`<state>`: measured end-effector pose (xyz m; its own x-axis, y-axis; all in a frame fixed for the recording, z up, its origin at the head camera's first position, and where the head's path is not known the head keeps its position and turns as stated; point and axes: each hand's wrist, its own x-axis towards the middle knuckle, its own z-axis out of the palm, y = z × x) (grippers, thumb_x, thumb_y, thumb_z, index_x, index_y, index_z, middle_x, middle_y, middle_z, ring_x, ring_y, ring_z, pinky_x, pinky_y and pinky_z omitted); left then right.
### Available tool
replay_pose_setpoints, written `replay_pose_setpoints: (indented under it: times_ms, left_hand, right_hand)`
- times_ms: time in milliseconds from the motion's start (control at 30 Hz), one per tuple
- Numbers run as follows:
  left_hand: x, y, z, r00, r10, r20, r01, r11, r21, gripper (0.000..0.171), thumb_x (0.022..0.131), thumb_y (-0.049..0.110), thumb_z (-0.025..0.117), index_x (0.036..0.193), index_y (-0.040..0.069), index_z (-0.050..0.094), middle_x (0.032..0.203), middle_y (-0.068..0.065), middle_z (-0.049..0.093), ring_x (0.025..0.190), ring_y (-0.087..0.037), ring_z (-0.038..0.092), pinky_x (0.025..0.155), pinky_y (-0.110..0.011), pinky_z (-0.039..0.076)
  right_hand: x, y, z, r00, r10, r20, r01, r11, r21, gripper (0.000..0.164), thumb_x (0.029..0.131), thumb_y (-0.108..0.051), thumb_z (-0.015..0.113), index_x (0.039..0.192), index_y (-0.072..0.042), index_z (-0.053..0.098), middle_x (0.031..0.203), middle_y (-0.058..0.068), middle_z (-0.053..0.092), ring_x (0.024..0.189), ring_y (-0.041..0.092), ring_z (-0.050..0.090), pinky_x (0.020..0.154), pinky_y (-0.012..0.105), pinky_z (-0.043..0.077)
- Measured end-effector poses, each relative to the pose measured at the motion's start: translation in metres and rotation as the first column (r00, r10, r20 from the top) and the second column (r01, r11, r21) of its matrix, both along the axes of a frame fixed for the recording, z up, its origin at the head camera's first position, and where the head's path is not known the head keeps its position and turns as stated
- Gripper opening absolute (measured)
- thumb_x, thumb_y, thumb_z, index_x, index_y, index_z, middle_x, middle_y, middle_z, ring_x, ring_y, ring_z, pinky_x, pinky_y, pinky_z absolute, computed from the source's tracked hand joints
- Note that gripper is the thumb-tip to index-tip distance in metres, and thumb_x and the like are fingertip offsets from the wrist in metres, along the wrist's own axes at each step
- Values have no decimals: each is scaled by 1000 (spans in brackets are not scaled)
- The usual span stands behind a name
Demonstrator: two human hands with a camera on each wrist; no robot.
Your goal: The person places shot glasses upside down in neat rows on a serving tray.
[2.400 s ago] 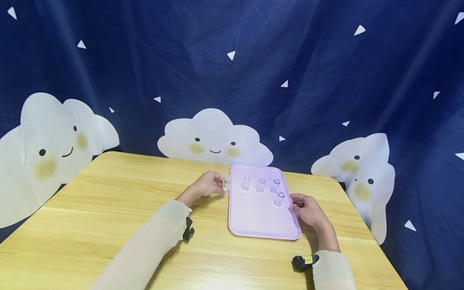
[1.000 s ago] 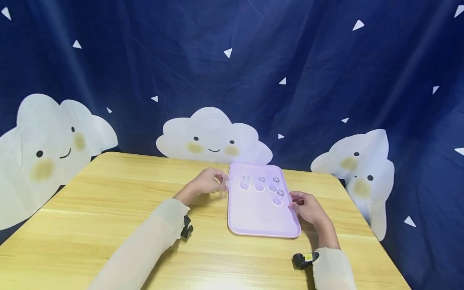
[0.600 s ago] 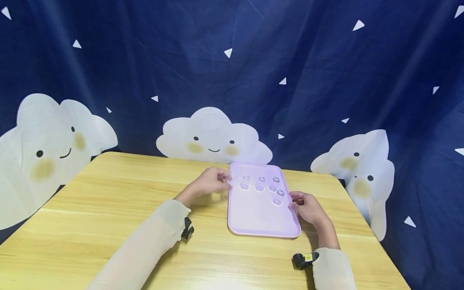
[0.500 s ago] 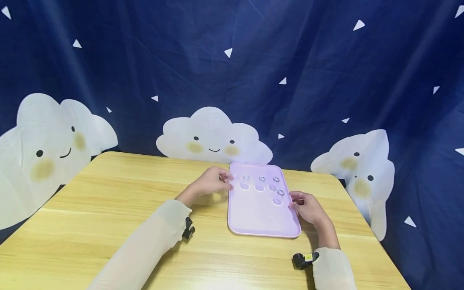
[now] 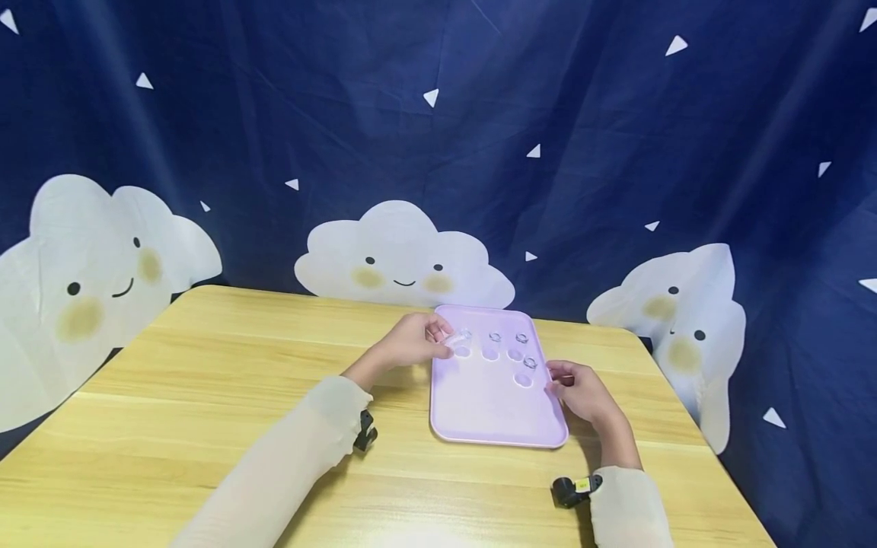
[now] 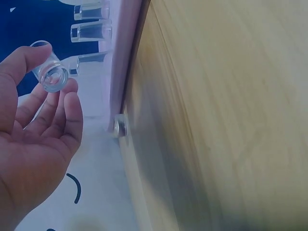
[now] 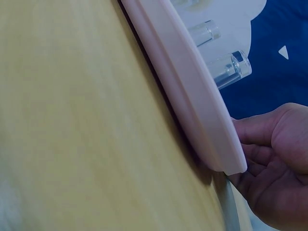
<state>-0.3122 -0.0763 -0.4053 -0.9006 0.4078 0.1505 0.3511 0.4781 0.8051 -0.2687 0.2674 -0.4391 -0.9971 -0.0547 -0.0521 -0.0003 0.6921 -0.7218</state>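
My left hand (image 5: 418, 339) pinches a small clear shot glass (image 6: 49, 70) between thumb and fingers, above the left edge of the lilac tray (image 5: 493, 418). The glass is tilted, its thick base towards the left wrist camera. Several similar glasses stand on the tray: a back row with a left glass (image 5: 466, 336), a middle glass (image 5: 495, 339) and a right glass (image 5: 522, 339), plus a nearer glass (image 5: 530, 365) at the right. They appear to stand mouth down. At the tray's right rim, my right hand (image 5: 581, 392) grips the edge; some fingertips are hidden behind the tray.
The tray lies on a wooden table (image 5: 205, 426), towards its back edge. A small shiny round thing (image 6: 120, 125) sits beside the tray's side in the left wrist view. Behind the table hangs a dark blue curtain (image 5: 370, 99) with clouds printed on it.
My left hand has moved right with the shot glass, from beside the tray's left edge to above it, near the leftmost standing glass. My right hand has stayed at the rim.
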Motion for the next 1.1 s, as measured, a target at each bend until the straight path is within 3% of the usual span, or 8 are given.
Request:
replay_pose_setpoints:
  times_ms: [467,833,1100]
  left_hand:
    - [1,12,0,1000,-2,-30,3,999,42,30,82,12,81,109,2,72,93,-3,65,86,-16,58,80,-27,52]
    - [0,17,-2,999,-1,-32,3,999,53,30,82,11,82,110,3,73,94,-3,66,83,-15,59,71,-26,53]
    - [-1,19,-2,1000,-6,-22,7,998,57,33,82,11,82,111,1,71,98,-3,65,82,-15,60,69,-25,53]
  right_hand:
    - [0,-1,2,1000,6,-5,-6,1000,7,42,97,-3,63,138,3,58,120,20,66,103,30,61,85,37,53]
    - [0,-1,2,1000,17,-24,-17,1000,6,42,96,-3,63,137,4,59,119,21,67,103,31,62,83,34,53]
    - [0,-1,0,999,21,-44,-20,1000,17,42,95,-2,63,136,5,59,120,21,67,106,31,63,89,41,54]
